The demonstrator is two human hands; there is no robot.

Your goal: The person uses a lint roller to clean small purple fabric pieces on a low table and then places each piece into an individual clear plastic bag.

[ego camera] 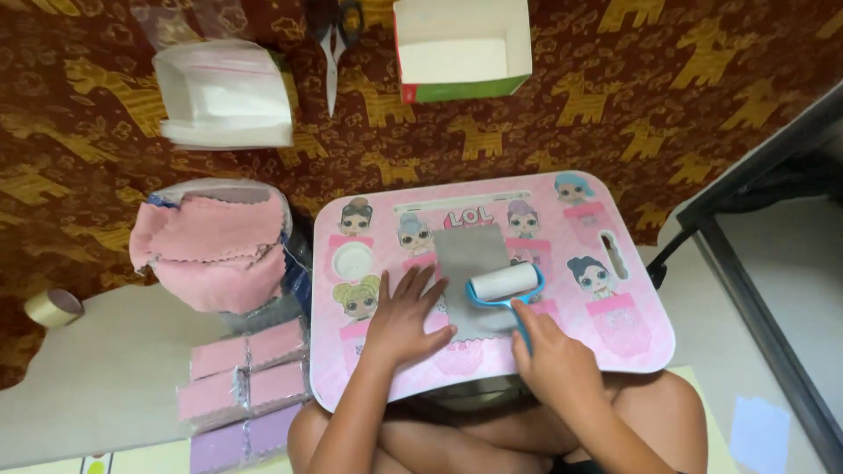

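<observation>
Grey cloth (470, 276), a rectangular piece, lies flat on the middle of a pink lap tray (632, 338) printed with cartoon doll figures. The left hand (402, 320) rests palm down with its fingers spread, its fingertips pressing the cloth's left edge and lower left corner against the tray; it grasps nothing. The right hand (549, 355) is clenched around the handle of a lint roller (502, 285) with a blue frame and a white drum. The drum lies across the cloth's right edge, touching it, tilted slightly upward to the right. The tray sits over the person's crossed legs.

Left of the tray, a heap of pink cloths (215, 250) with zigzag edges sits on top of a clear bag. Below the heap, just beside the tray's lower left corner, lie flat packets of folded pink and lilac cloths (246, 382) in clear wrap. A roll of tape (51, 307) lies near the left edge of the view, well apart from the tray. At the top, on a brown fabric patterned with golden animals, stand a stack of clear zip bags (224, 92), a pair of scissors (334, 44) and an open cardboard box (461, 44) with a white inside and a red and green outside.
</observation>
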